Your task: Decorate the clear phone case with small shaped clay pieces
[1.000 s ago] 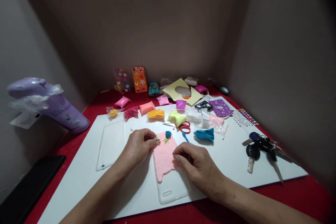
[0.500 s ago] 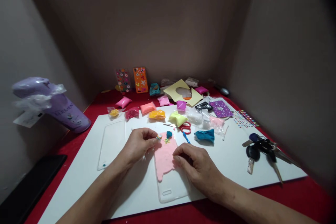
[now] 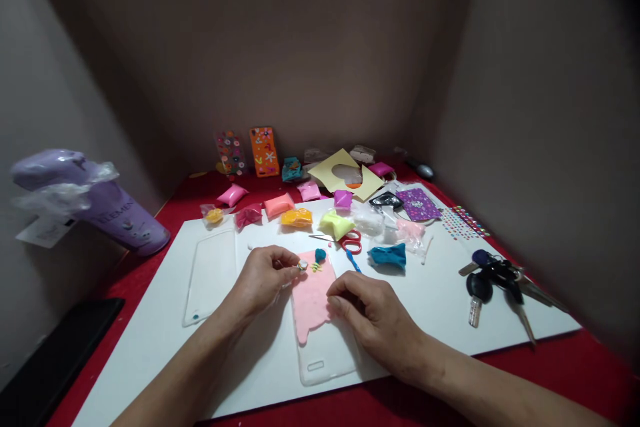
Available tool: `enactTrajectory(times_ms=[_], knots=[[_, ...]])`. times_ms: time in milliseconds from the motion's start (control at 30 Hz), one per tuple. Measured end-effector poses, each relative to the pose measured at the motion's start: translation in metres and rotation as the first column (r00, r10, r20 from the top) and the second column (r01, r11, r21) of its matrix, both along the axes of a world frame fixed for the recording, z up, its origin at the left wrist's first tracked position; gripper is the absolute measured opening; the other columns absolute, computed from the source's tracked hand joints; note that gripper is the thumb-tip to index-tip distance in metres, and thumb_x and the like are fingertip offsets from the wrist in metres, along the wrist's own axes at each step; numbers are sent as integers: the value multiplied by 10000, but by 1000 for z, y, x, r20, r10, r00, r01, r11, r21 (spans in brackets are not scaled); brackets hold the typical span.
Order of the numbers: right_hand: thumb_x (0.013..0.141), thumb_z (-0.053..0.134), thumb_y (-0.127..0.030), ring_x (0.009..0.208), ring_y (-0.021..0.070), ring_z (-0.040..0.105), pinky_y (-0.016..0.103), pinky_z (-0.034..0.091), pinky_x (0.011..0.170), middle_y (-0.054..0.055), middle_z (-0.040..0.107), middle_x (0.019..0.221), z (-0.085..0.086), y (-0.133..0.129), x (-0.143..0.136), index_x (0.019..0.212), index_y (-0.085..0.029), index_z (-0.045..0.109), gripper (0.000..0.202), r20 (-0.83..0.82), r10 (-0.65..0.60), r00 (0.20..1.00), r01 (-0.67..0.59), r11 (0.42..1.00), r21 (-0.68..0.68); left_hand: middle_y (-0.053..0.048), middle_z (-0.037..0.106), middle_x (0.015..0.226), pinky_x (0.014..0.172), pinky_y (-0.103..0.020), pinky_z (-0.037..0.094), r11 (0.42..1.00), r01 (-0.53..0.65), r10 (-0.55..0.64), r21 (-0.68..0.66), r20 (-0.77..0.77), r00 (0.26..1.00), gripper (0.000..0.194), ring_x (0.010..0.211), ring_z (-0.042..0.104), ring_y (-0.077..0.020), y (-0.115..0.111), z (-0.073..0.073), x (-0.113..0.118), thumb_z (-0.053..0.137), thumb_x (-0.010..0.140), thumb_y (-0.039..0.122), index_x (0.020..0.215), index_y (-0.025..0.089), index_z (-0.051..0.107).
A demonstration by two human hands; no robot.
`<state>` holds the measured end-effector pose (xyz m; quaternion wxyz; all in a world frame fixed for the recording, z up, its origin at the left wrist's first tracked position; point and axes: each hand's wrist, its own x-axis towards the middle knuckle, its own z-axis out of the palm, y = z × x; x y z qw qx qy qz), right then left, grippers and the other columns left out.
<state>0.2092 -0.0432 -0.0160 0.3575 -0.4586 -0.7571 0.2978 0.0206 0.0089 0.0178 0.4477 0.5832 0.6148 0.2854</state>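
A red cloth [image 3: 550, 360] spreads beneath everything, and over it lies a white board [image 3: 155, 320], presumably chosen because it is flat and firm and lets small coloured bits show up. On the board, the near clear phone case [image 3: 330, 363] lies squarely between the hands, within easy reach of both. Another clear case [image 3: 215, 273] lies off to the left, out of their way.

The right hand [image 3: 377, 307] hovers over the case's right edge, thumb and forefinger drawn together; whether they grip that edge, hold something tiny or merely steady the work, I cannot tell. The left hand [image 3: 265, 277] pinches, thumb against forefinger, a hold suited to something so slight.

A pink sheet [image 3: 310, 307] covers the upper part of the case, its lower border ragged. Beyond it are the open red-handled scissors [image 3: 351, 243] (handles conveniently to the right) and a blue packet [image 3: 389, 256], both set near but clear of the fingers.

At the sheet's top sit a teal lump [image 3: 320, 255] and, just below, a yellow striped piece [image 3: 316, 267]. Smallest is the pale piece [image 3: 303, 265] in the left fingertips, held out past them so it remains visible.
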Motion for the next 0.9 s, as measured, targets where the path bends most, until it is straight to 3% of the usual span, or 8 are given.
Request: enactTrajectory(times_ms=[167,333,567,900], knots=[[817,492,-99,683,139,544,261,410,614,12,625,759,0,0,0,792,-188,589,134,-6,5,1000,-5,1000,11,-27,667,634,577,-273,457,1000,-3,4,17,-16,1000,100,617,605,-162,1,-1,0,685,598,194,673,131,667],[815,495,-96,676,138,542,259,405,610,11,623,751,1,0,0,784,-185,587,132,-4,1,1000,-1,1000,20,-43,669,646,552,-257,435,998,-16,18,-56,35,999,105,607,604,-156,2,5,0,684,597,191,670,118,665],[821,500,-102,687,136,543,261,405,624,10,624,764,0,0,0,789,-186,587,125,3,4,1000,-4,1000,8,14,588,545,459,-219,328,998,21,-24,-66,-40,999,110,478,456,-89,1,10,-3,690,601,212,654,122,659],[813,498,-101,690,139,548,258,412,614,13,625,765,0,0,0,783,-188,584,126,1,-2,1000,2,1000,15,8,590,586,514,-233,352,996,82,-85,-26,-110,990,97,559,501,-118,-2,7,-4,665,630,241,642,148,637]])
